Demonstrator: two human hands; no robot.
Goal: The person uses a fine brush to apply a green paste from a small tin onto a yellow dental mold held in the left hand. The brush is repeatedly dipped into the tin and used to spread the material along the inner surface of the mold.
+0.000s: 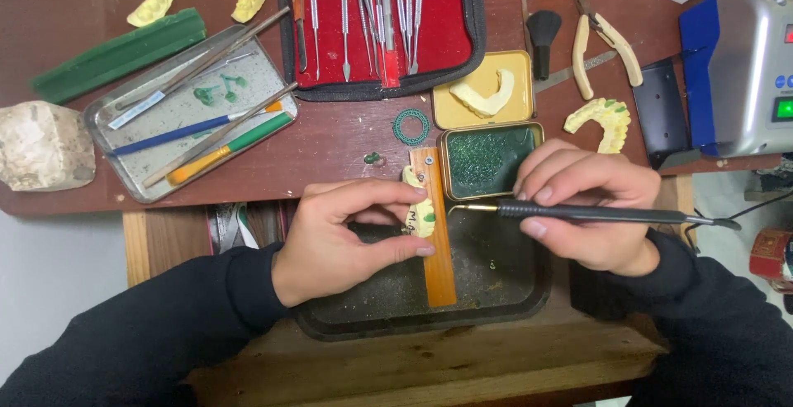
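My left hand [343, 238] pinches a small yellow dental cast [422, 209] with green wax spots between thumb and fingers, resting it against an orange wooden bench peg [438, 267]. Held like a pen in my right hand [591, 213] is a black electric wax tool [578, 213]; its thin brass tip [457, 206] points left and ends just right of the cast. A cable runs from the tool's rear to the right. Both hands hover over a dark oval tray [504, 279].
An open tin [487, 159] of green wax sits behind the hands, its lid holding a cast. A red instrument case [380, 23], metal tray of tools [186, 110], green wax block [116, 56], pliers [599, 35], brush, more yellow casts and a blue-grey heater unit [739, 68] crowd the table.
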